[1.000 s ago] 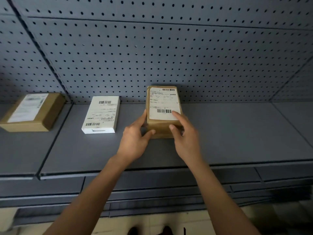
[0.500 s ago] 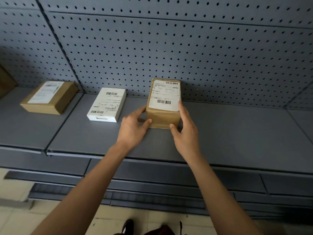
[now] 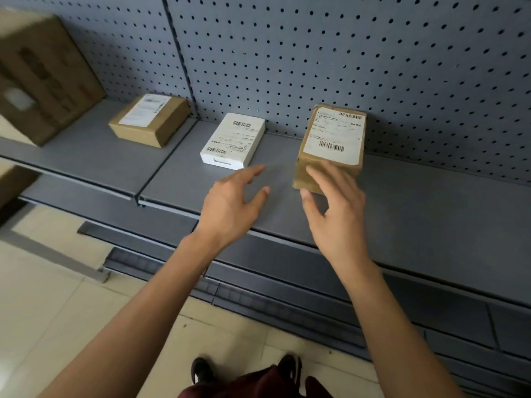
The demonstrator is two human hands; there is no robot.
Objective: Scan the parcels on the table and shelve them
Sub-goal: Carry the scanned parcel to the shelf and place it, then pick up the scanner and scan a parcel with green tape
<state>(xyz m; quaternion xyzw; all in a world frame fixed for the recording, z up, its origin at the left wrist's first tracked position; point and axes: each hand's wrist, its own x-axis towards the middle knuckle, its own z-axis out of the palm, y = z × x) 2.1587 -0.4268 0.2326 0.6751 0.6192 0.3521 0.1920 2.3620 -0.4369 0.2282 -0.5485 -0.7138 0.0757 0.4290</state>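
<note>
Left hand: the left hand (image 3: 230,205) hovers over the front of the shelf with fingers spread and loosely bent, thumb held apart; it holds nothing and touches no parcel.
Right hand: the right hand (image 3: 336,214) is likewise spread, fingers straight and fanned, thumb out to the side; its fingertips (image 3: 311,171) overlap the near end of the brown parcel in this view, but I cannot tell whether they touch it or float just in front.
Brown parcel: the brown parcel (image 3: 333,145) lies flat on the shelf, its far end against the pegboard; a tall, narrow block wrapped in creased kraft paper, with a white shipping label and barcodes on top.
White parcel: the white parcel (image 3: 233,140), a flat, smooth, sharp-edged box with printed barcodes, lies just left of the brown one and apart from it, ahead of the left hand.
Small carton: a small cardboard carton (image 3: 150,120) with a white label sits on the next shelf panel to the left, well apart from both hands.
Large carton: a large cardboard carton (image 3: 43,73), blurred, stands tilted at the far left.
Shelf: the shelf (image 3: 431,214) is matte grey metal in flat panels with a seam between them.
Pegboard: the pegboard (image 3: 344,53) behind is grey sheet with even rows of small round holes.
Floor: pale tiled floor (image 3: 57,311) lies below.
</note>
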